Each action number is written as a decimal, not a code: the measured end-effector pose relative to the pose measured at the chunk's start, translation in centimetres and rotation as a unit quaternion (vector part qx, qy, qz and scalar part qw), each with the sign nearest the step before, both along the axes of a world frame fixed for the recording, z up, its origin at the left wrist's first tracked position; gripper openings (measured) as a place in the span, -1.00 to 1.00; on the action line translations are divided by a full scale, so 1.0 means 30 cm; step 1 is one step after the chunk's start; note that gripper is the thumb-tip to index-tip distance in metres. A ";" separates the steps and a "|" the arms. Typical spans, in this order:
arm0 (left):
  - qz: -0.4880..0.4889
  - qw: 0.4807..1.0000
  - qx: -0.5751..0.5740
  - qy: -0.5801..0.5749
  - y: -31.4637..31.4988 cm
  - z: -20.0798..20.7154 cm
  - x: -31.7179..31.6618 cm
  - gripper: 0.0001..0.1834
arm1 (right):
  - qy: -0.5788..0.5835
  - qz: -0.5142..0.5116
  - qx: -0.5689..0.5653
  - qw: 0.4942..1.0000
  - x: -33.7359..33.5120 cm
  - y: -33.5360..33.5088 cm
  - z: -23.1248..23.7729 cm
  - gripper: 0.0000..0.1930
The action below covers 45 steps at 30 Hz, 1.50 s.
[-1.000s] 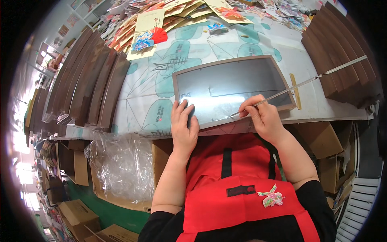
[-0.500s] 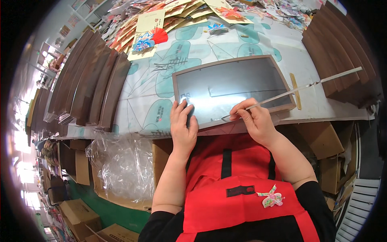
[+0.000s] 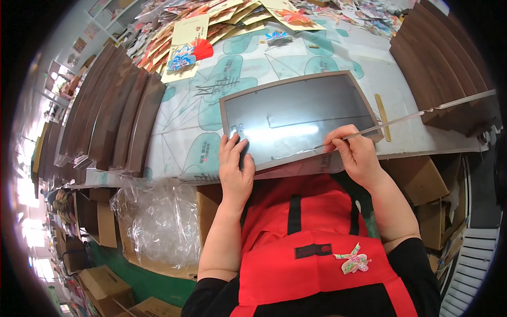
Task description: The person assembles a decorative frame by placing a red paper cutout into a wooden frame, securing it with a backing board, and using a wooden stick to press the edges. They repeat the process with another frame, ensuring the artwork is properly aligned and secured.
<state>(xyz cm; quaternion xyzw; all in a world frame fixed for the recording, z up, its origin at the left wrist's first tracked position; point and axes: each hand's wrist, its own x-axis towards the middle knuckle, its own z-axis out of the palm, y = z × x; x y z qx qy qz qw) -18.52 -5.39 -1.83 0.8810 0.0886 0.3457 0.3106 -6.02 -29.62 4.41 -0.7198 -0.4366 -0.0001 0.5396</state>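
A shallow brown frame (image 3: 364,105) with a glossy dark panel (image 3: 301,105) lies slightly tilted at the table's near edge. Light reflects brightly off the panel. My left hand (image 3: 235,165) rests on the frame's near left corner, fingers spread and holding nothing. Pinched in my right hand (image 3: 355,153) is a long thin metal rod (image 3: 391,124), twisted partway along. Its tip meets the panel close to the near edge, right of the middle. The rod's other end reaches far out to the right.
Brown frames stand in stacks at left (image 3: 142,124) and right (image 3: 438,68). Cream cards (image 3: 190,31) with colourful paper ornaments pile up at the back. A yellowish strip (image 3: 383,117) lies right of the frame. Below the table are clear plastic wrap (image 3: 163,224) and cardboard boxes (image 3: 105,282).
My right hand has slid to the right along the frame's near edge, carrying the rod with it. The left hand stays on the corner.
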 end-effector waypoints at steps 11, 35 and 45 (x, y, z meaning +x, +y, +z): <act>0.001 1.000 -0.003 0.011 0.001 0.000 -0.001 -0.67 | -0.014 -0.049 -0.018 0.999 0.013 -0.059 0.006 -0.95; -0.001 1.000 0.002 0.007 0.001 0.002 -0.002 -0.68 | -0.017 -0.067 -0.036 0.997 0.037 -0.108 0.007 -0.97; -0.025 0.981 0.163 0.101 -0.047 0.108 -0.018 -0.67 | -0.004 -0.272 -0.017 0.962 0.186 -0.353 0.027 -0.86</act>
